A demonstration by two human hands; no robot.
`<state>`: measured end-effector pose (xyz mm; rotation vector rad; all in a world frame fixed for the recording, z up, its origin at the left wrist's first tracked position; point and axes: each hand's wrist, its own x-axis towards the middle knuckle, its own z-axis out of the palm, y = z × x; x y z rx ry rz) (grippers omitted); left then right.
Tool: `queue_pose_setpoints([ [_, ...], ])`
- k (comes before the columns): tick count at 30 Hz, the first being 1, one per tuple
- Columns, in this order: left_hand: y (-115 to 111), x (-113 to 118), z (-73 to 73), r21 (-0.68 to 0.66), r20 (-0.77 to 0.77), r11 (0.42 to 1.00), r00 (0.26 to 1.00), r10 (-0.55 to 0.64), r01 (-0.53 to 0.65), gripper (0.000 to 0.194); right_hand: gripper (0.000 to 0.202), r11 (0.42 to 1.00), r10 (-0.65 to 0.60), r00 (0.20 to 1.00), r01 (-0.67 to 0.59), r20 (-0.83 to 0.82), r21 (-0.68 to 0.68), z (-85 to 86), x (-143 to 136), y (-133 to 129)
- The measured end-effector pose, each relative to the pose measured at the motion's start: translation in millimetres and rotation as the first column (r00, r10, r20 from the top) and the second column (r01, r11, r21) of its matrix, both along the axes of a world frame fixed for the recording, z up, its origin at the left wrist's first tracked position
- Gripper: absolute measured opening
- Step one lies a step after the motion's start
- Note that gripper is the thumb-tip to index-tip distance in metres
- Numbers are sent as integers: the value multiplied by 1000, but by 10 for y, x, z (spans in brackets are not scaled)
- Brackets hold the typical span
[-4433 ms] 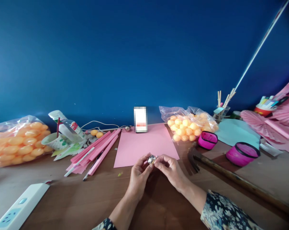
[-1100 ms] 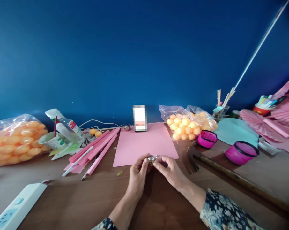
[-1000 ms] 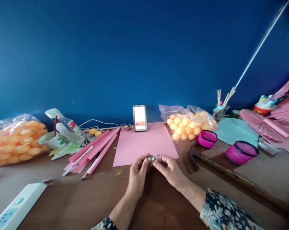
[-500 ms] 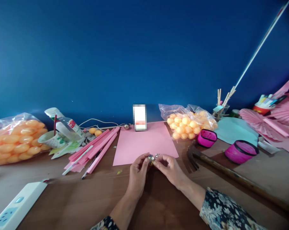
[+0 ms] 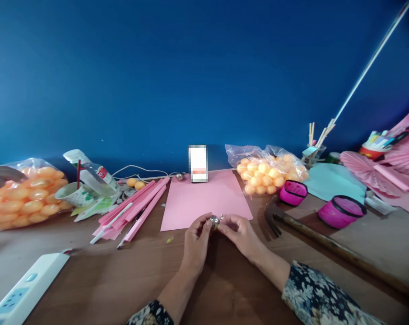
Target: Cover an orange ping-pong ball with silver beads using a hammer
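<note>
Over the near edge of a pink paper sheet (image 5: 204, 198), my left hand (image 5: 195, 241) pinches a small shiny metal ball (image 5: 214, 222) between thumb and fingers. My right hand (image 5: 240, 234) is closed from the other side, its thumb tip against or very near the ball. Between its fingertips shows a small shiny piece (image 5: 221, 217), too small to name. Whether that piece is joined to the ball I cannot tell. A similar shiny ball (image 5: 179, 176) rests by the sheet's far left corner.
A phone (image 5: 198, 164) stands at the back. Left are a bag of orange balls (image 5: 31, 203), a paper cup (image 5: 69, 193), pink strips (image 5: 140, 207) and a power strip (image 5: 28, 284). Right are another ball bag (image 5: 263, 176), a hammer (image 5: 313, 232) and two magenta containers (image 5: 341, 214).
A blurred grey-brown shape has come in at the left edge over the bag of orange balls. My hands stay together at the ball, with barely any shift.
</note>
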<state>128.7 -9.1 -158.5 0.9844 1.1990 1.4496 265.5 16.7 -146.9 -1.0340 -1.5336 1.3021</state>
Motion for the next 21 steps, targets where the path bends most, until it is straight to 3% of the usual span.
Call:
queue_pose_setpoints([
  [13, -7, -9, 0, -28, -81, 999, 997, 14, -16, 30, 19, 999, -41, 998, 41, 41, 15, 16, -10, -13],
  [21, -19, 18, -2, -63, 91, 998, 995, 33, -27, 36, 22, 996, -19, 996, 11, -84, -91, 43, -12, 11],
])
